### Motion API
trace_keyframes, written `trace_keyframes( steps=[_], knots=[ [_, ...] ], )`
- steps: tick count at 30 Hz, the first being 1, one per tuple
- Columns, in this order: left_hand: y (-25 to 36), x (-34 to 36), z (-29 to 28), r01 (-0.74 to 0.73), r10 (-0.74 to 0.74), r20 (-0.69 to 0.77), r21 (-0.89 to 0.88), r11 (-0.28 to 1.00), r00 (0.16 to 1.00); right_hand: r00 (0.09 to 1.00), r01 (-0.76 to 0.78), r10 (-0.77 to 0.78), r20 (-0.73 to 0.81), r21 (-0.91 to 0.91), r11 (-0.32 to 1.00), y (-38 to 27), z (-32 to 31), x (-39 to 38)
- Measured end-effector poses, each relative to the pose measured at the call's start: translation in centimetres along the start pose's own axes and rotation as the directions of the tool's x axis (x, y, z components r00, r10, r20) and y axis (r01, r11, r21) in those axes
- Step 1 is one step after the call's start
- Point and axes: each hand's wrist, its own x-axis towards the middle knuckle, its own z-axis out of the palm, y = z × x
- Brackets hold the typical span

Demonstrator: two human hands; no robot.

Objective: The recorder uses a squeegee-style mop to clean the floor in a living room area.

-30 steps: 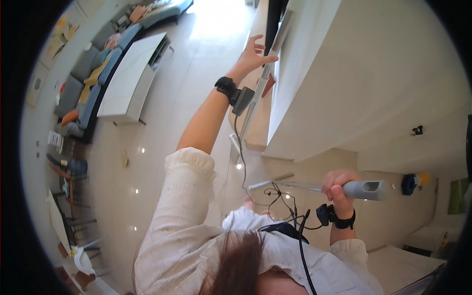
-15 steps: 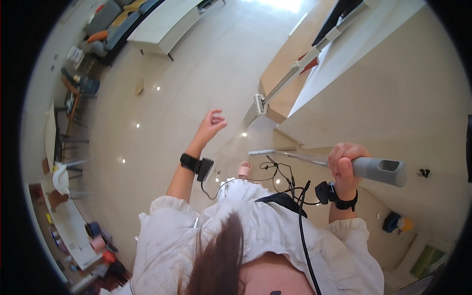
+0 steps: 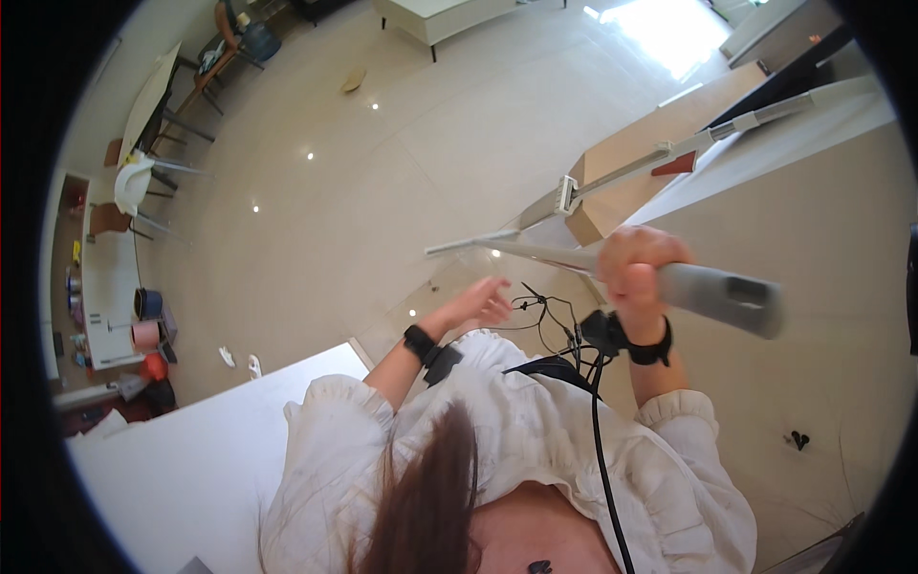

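Note:
My right hand (image 3: 643, 273) is closed around the thick grey grip of a long-handled floor tool (image 3: 712, 292). Its shaft slants down and leftward to a thin, light-coloured bar at floor level. Whether that bar is a squeegee or a mop head I cannot tell. My left hand (image 3: 483, 302), slightly blurred, hovers in front of my body with loosely bent fingers apart and nothing in them. Both wrists carry black strapped devices, and black cables (image 3: 550, 316) hang before my waist.
A second pole tool (image 3: 612, 172) leans at the right beside a brown box-like block (image 3: 626, 143) and a pale panel. At lower left lies a white tabletop (image 3: 191, 459). Chairs and a table (image 3: 153, 96) line the left wall. A low white cabinet (image 3: 440, 21) stands at the back.
My view has turned, bringing the white tabletop in at lower left. The tool's bar has swung leftward across the floor. My left hand has come lower, nearer my waist.

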Motion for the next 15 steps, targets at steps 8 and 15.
trace_keyframes(
  steps=[8, 15],
  knots=[
    [-2.4, 5.0, -3.4, -0.258, 0.271, -0.131, -0.819, 0.512, 0.954, 0.813, 0.108, -0.011, 0.582, -0.133, 0.985, 3.5, 3.2, -4.4],
    [-8.0, 5.1, -5.2, -0.266, 0.208, -0.185, -0.827, 0.495, 0.961, 0.51, -0.022, 0.226, 0.83, -0.25, 0.968, 1.7, 5.1, -6.4]
  ],
)
